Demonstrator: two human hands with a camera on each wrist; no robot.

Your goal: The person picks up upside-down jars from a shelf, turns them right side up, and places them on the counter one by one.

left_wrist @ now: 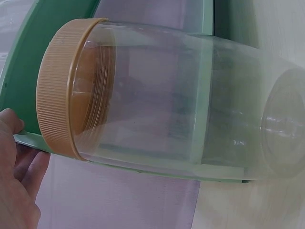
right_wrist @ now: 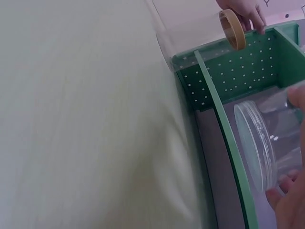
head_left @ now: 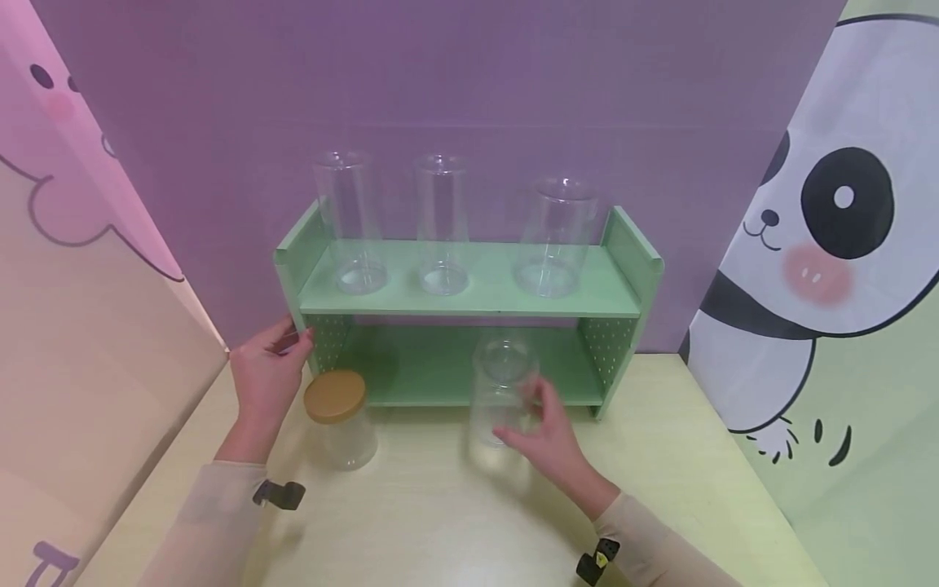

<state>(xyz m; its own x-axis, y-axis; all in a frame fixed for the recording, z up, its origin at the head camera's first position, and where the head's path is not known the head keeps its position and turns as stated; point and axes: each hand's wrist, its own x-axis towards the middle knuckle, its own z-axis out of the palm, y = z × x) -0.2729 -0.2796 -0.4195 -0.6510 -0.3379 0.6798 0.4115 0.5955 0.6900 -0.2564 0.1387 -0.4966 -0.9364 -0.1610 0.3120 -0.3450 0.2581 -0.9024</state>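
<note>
Three tall jars [head_left: 442,224] are standing atop a green shelf [head_left: 487,281], whose left side the left hand [head_left: 267,367] is pinching near a lidded jar [head_left: 343,428]. The right hand [head_left: 548,440] is gripping a clear jar [head_left: 502,367] between thumb and fingers, holding it before the lower level.

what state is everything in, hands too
Green shelf: upright
Lidded jar: upright, looks empty
Tan lid: on the jar
Three clear containers: atop the shelf, no lids visible
Lower container: held, orientation unclear
Left hand: gripping the shelf's side
Right hand: holding the lower container
</note>
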